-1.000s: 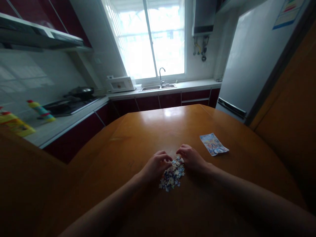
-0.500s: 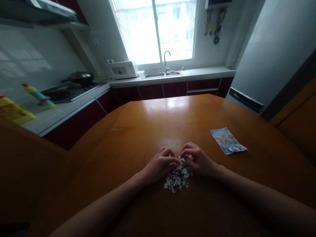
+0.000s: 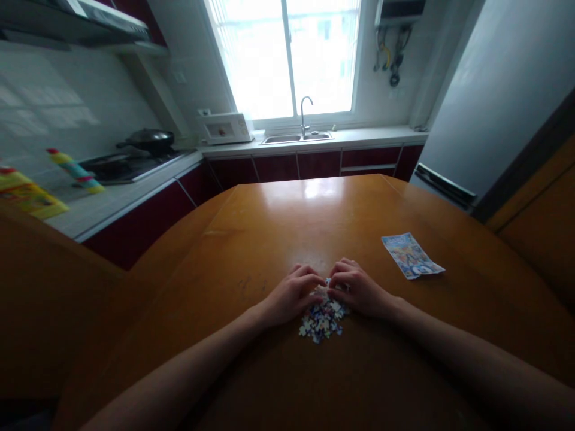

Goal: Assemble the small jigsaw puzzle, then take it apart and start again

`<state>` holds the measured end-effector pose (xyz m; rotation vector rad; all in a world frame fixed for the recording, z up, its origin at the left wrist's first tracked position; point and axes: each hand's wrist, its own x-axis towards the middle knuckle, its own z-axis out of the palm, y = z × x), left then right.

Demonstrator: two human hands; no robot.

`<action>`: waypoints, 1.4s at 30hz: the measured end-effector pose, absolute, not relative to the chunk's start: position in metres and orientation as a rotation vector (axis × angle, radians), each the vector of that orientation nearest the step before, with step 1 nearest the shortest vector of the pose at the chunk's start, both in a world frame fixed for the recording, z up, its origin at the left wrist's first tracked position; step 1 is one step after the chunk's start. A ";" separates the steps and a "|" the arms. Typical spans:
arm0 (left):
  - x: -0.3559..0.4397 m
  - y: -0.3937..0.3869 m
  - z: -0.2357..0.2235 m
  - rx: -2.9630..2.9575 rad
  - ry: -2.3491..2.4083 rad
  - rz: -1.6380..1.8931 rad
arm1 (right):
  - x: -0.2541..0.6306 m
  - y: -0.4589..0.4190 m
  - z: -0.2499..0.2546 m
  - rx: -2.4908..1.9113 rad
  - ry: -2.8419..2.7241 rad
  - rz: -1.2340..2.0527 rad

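A small heap of jigsaw puzzle pieces (image 3: 322,320), whitish and blue, lies on the wooden table between my hands. My left hand (image 3: 294,293) rests at the heap's left and far side, its fingers bent and its thumb held apart from them. Facing it, my right hand (image 3: 357,287) curls over the right and far edge of the heap, with a gap between thumb and fingers. The two hands' fingertips nearly meet above the pieces. Neither hand shows a piece gripped, though the fingertips partly cover the heap.
A creased printed sheet (image 3: 411,256) lies to the right on the table (image 3: 269,227). Beyond the table are a counter with a sink (image 3: 296,137), a microwave (image 3: 227,128) and a pan (image 3: 150,140) on the stove. A fridge (image 3: 489,102) stands at the right.
My fingers have shifted slightly over the heap, and the left thumb now sits further from its fingers. The whole view has moved a little.
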<state>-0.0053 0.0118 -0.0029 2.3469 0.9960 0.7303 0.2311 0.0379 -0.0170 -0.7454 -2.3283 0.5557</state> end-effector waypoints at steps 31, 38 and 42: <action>-0.024 0.025 -0.003 2.610 1.316 0.760 | 0.233 0.045 -0.017 -0.938 -2.008 0.555; -0.030 0.029 -0.008 2.394 1.398 0.856 | 0.233 0.038 -0.012 -0.859 -2.201 0.519; -0.034 0.032 -0.013 2.309 1.435 0.904 | 0.232 0.037 -0.012 -0.859 -2.277 0.498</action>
